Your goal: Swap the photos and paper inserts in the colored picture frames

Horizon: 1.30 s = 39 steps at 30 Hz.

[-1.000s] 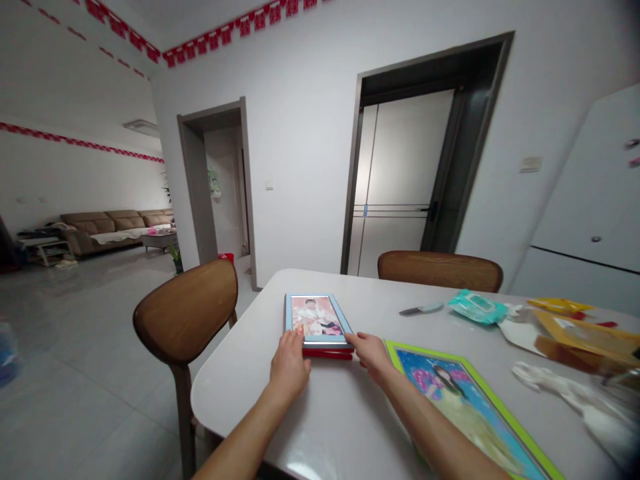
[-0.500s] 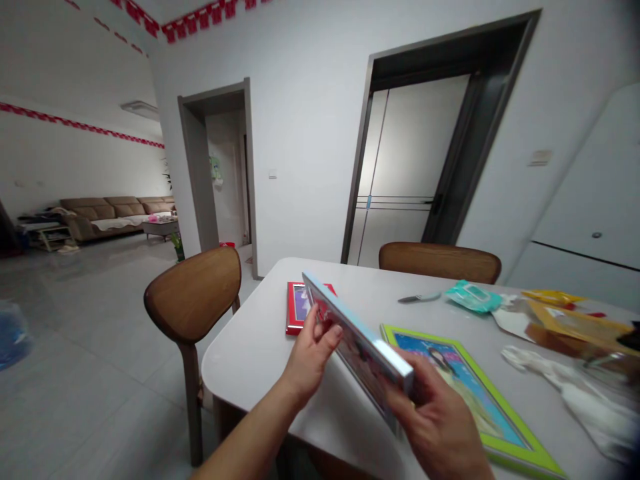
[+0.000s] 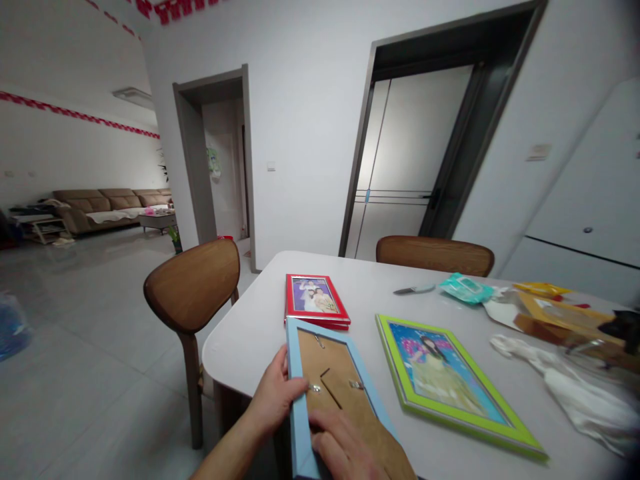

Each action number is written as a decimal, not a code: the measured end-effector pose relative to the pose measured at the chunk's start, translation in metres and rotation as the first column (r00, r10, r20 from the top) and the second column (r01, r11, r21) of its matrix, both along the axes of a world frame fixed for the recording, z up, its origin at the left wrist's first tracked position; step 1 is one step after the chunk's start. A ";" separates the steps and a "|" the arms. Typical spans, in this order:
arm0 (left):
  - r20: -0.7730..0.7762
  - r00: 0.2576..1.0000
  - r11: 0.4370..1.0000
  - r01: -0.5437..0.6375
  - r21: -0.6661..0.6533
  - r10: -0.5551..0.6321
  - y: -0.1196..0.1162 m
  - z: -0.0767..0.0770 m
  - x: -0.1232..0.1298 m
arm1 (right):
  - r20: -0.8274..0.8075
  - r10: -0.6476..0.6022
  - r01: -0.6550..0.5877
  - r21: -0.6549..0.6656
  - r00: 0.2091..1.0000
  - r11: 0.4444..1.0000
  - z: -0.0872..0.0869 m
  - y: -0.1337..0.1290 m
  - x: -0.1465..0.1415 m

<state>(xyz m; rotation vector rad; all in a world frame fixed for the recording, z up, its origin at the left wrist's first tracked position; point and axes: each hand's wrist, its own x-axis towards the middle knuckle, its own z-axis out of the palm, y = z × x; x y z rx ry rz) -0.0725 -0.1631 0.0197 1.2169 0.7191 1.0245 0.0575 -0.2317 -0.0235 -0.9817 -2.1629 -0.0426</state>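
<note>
A light-blue picture frame [image 3: 296,427] is tilted over the table's front edge, its brown backing board [image 3: 345,393] facing me. Small metal clips and a hanger show on the back. My left hand [image 3: 275,393] is closed on the frame's left side, thumb on top near a clip. My right hand [image 3: 343,443] lies over the lower part of the backing, fingers bent and pressed together near the left rim; what they pinch, if anything, is hidden. Just beyond lies a red picture frame [image 3: 340,308], seemingly stacked on another red one. A green picture frame [image 3: 400,380] lies face up to the right.
On the white table [image 3: 240,333] are a knife [image 3: 414,290], a teal wipes pack [image 3: 466,289], a white cloth [image 3: 565,383] and yellow packaging [image 3: 555,313]. Wooden chairs stand at the left [image 3: 197,287] and far side [image 3: 435,253].
The blue frame has turned from edge-on to back side up and come lower, uncovering the red frames. My right hand has moved from its near end onto the backing; my left keeps hold.
</note>
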 end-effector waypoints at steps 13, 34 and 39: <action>-0.745 0.511 0.885 -0.078 0.458 0.430 0.020 -0.037 -0.015 | 0.186 -0.045 0.067 -0.111 0.982 0.992 -0.025 0.025 -0.023; -0.741 0.528 0.875 -0.008 0.483 0.414 0.018 -0.034 -0.017 | 0.229 -0.460 0.512 -0.315 0.858 0.799 0.020 0.078 0.066; -0.748 0.509 0.875 -0.019 0.484 0.426 0.019 -0.036 -0.016 | 0.224 -0.409 0.462 -0.304 0.885 0.833 0.024 0.100 0.044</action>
